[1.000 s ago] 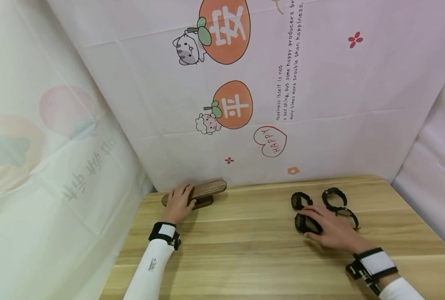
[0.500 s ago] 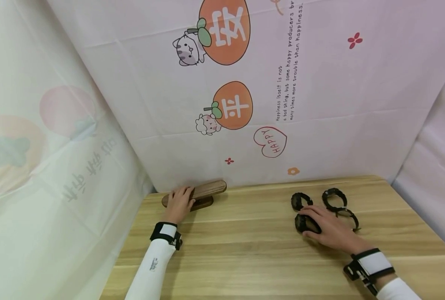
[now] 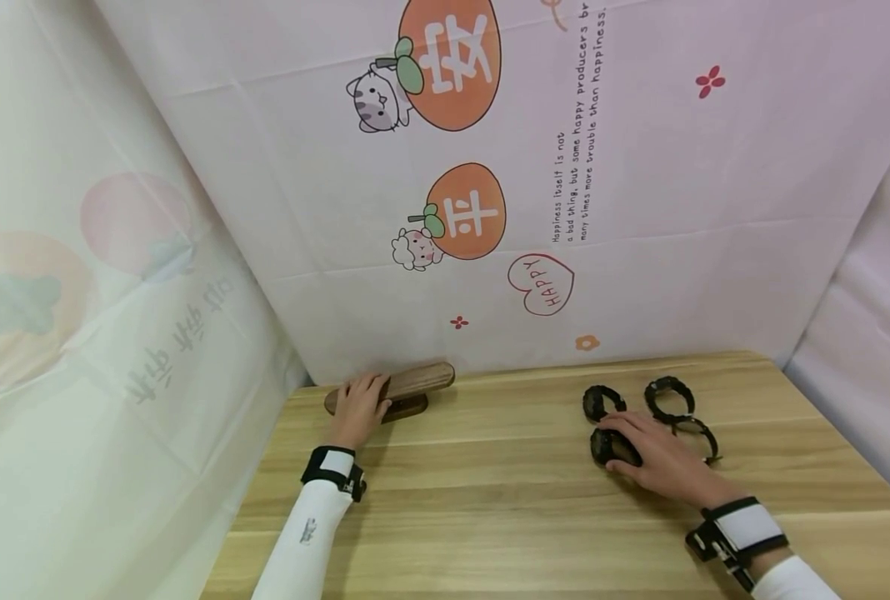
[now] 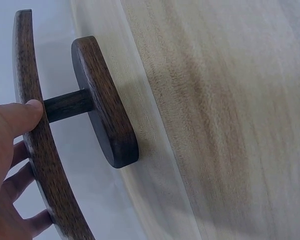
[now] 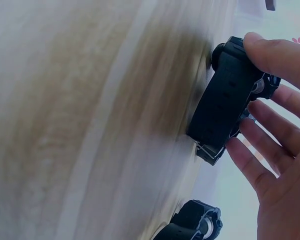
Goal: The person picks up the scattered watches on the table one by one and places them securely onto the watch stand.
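A dark brown wooden stand stands at the back left of the table. In the left wrist view its curved bar joins a rounded base through a short post. My left hand grips the bar, the thumb on the near face and the fingers behind it. At the right, my right hand holds a black wristwatch. Seen from the right wrist, the thumb presses the top of its strap and the fingers lie along the far side. The watch face is mostly hidden there.
Close by on the wooden table lie a second black watch, a third behind the right hand, and a thinner one beside it. A white printed cloth rises along the table's back edge; others hang at both sides.
Both hands stay on the same things. The right wrist has shifted very slightly left, and the left wrist has barely moved.
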`<state>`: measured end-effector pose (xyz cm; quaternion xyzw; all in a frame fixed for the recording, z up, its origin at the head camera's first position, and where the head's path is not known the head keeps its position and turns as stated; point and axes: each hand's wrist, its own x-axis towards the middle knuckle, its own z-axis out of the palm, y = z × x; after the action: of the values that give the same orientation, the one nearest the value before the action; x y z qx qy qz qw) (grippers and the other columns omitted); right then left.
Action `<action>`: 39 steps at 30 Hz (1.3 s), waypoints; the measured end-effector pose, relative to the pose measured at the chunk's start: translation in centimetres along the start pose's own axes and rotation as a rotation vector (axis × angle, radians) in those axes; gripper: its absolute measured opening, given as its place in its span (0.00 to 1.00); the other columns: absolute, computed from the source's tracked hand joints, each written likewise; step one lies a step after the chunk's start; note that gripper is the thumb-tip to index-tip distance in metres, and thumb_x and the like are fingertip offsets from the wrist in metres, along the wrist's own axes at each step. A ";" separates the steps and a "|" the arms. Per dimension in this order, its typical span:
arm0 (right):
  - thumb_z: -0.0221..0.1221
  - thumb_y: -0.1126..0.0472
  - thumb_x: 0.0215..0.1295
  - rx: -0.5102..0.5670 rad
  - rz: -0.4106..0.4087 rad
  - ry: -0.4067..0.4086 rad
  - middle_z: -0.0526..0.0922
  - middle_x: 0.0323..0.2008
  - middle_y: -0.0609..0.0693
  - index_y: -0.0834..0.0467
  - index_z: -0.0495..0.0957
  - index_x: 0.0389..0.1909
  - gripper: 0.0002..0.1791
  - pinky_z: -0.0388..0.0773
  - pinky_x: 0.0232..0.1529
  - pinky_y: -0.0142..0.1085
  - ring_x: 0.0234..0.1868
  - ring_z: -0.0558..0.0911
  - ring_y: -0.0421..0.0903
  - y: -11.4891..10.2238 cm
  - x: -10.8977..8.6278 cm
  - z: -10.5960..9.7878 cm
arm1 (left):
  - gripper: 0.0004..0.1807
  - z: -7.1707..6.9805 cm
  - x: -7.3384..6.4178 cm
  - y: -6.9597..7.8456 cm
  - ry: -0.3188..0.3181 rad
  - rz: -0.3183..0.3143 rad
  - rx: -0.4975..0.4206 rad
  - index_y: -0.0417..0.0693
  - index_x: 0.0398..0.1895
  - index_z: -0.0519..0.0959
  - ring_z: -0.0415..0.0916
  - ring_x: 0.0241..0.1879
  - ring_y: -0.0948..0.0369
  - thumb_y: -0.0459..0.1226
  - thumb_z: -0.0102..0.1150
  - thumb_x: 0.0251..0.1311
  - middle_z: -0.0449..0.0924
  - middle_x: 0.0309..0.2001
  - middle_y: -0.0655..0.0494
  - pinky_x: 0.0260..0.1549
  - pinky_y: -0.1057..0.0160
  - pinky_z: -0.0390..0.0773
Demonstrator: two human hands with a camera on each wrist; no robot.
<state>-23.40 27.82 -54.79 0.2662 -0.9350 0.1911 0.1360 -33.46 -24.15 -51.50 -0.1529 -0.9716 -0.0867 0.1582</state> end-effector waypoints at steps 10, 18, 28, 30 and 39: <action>0.78 0.57 0.61 0.017 0.001 -0.005 0.82 0.64 0.59 0.58 0.77 0.68 0.35 0.80 0.63 0.63 0.65 0.81 0.62 0.0 0.0 0.2 | 0.29 -0.1 -0.4 0.6 0.034 0.036 -0.003 0.44 0.72 0.76 0.76 0.68 0.44 0.40 0.70 0.71 0.79 0.68 0.43 0.70 0.34 0.71; 0.78 0.56 0.61 0.011 0.020 -0.007 0.82 0.64 0.60 0.58 0.78 0.68 0.35 0.80 0.62 0.63 0.64 0.81 0.63 0.0 0.0 0.4 | 0.28 -0.1 -0.6 1.5 0.047 0.077 0.016 0.45 0.71 0.78 0.77 0.67 0.45 0.42 0.70 0.70 0.80 0.66 0.44 0.68 0.35 0.73; 0.77 0.56 0.62 0.028 0.030 -0.015 0.81 0.65 0.61 0.59 0.77 0.69 0.35 0.79 0.64 0.63 0.66 0.80 0.63 0.1 0.0 0.5 | 0.28 0.5 -0.7 2.7 0.056 0.116 0.046 0.47 0.72 0.77 0.76 0.67 0.46 0.43 0.69 0.71 0.80 0.67 0.47 0.68 0.35 0.74; 0.76 0.57 0.62 0.027 0.033 -0.017 0.81 0.65 0.61 0.59 0.77 0.69 0.35 0.79 0.64 0.63 0.66 0.80 0.63 0.1 0.0 0.6 | 0.28 0.6 -0.8 3.0 0.062 0.121 0.039 0.47 0.72 0.77 0.76 0.68 0.47 0.43 0.70 0.71 0.80 0.67 0.47 0.68 0.35 0.74; 0.77 0.57 0.61 0.032 0.040 -0.009 0.81 0.65 0.61 0.59 0.77 0.68 0.35 0.80 0.63 0.63 0.65 0.81 0.63 0.0 0.0 0.5 | 0.28 0.9 -1.1 4.0 0.110 0.143 0.019 0.45 0.71 0.78 0.77 0.67 0.47 0.41 0.71 0.70 0.81 0.66 0.45 0.67 0.34 0.74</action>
<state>-23.52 27.62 -55.27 0.2505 -0.9376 0.2073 0.1235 -31.38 -20.47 -52.28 -0.2152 -0.9489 -0.0743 0.2186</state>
